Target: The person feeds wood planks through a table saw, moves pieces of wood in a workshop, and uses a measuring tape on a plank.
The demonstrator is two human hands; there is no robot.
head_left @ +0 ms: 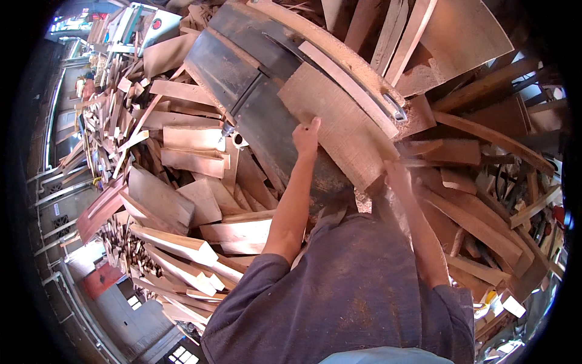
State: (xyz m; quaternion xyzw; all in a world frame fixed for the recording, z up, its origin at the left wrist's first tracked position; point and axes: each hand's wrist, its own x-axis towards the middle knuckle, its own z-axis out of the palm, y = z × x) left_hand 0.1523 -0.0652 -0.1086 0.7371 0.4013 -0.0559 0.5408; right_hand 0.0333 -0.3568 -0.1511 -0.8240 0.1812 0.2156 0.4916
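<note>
A wide, flat wooden board (339, 121) lies slantwise on a dark metal machine table (267, 115). My left hand (307, 134) is closed at the board's left edge, its thumb and finger pressed against the wood. At the near right corner of the board is my right hand (397, 176), touching it; motion blur and the angle hide how its fingers sit. A long, narrow wooden strip (348, 88) runs along the board's right side. Beyond that strip curves a sawdust-covered rail (333, 48) with a metal fitting (397, 109) at its near end.
Stacked wooden pieces (194, 145) crowd the machine's left side. More boards (479, 224) lie heaped to the right, and a large wood sheet (461, 42) leans at the far right. A round metal part (238, 140) sticks out at the table's left edge.
</note>
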